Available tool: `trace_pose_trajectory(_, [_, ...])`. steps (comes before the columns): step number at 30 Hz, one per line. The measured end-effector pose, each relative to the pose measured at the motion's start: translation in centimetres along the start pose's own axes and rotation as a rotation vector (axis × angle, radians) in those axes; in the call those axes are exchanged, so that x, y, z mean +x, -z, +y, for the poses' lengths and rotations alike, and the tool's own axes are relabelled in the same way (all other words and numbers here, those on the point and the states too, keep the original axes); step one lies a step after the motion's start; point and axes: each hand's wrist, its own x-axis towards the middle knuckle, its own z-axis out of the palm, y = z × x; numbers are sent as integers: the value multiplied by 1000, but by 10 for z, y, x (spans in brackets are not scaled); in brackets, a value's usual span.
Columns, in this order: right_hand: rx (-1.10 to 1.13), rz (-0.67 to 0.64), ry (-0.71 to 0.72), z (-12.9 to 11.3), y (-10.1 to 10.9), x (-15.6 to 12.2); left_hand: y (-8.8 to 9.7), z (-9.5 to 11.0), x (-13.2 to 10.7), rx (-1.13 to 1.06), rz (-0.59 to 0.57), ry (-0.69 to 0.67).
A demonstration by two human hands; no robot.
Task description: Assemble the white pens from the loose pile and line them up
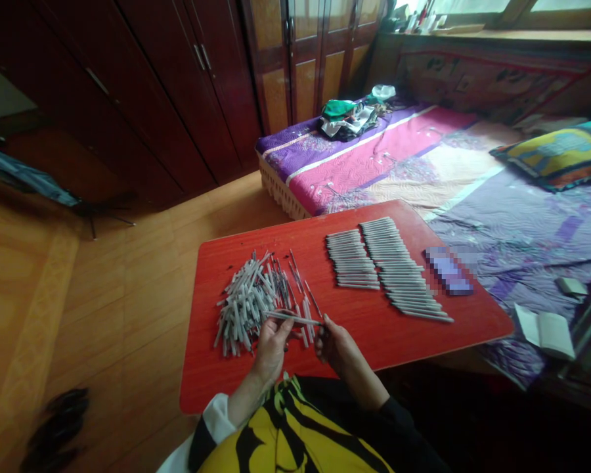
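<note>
A slim pale stick [300, 320] is held just above the near edge of the worktop [207, 378], between the two hands, its long axis running nearly left to right and dipping slightly toward the right end. The left hand [272, 338] is clamped on it, thumb across the top, with the left tip poking out beyond the grip toward the heap; the right hand [335, 345] has its fingertips pinched together at the other end, where something dark shows, too small to make out. Gripping both ends probably keeps so thin a piece steady and in line. Just beyond, a few loose pale tubes [306, 322] lie with their length running away from the person, near a cluster of thin dark rods [282, 286] pointing much the same way, likely kept there to be within easy reach. Left of these, a jumbled heap [243, 305] of pale pieces points every way, as if tipped out without sorting. To the right, well apart from the heap, a shorter row [352, 259] and a longer row [401, 272] of sticks lie side by side, long axes roughly left to right, dark ends leftward, apparently lined up for neatness or counting. A blurred purple item [449, 270] sits past them, near the bed [335, 177].
</note>
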Motion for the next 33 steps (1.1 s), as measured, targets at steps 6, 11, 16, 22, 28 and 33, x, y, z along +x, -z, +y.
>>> trace_pose_trajectory(6, [-1031,325,260,13,32,57,24,-1,8,-207,206,89])
trace_pose_trajectory(11, [-1304,316,282,18,16,93,42,1,-1,-239,264,112])
trace_pose_trajectory(16, [-1493,269,293,25,-5,111,58,4,-11,-233,323,107])
trace_pose_trajectory(22, [-1628,142,272,45,0,100,80,5,-16,-246,417,59])
trace_pose_trajectory(28, [-1697,77,259,65,-9,94,85,3,-20,-250,427,31])
trace_pose_trajectory(33, [-1771,77,249,62,-30,105,78,7,-23,-249,427,45])
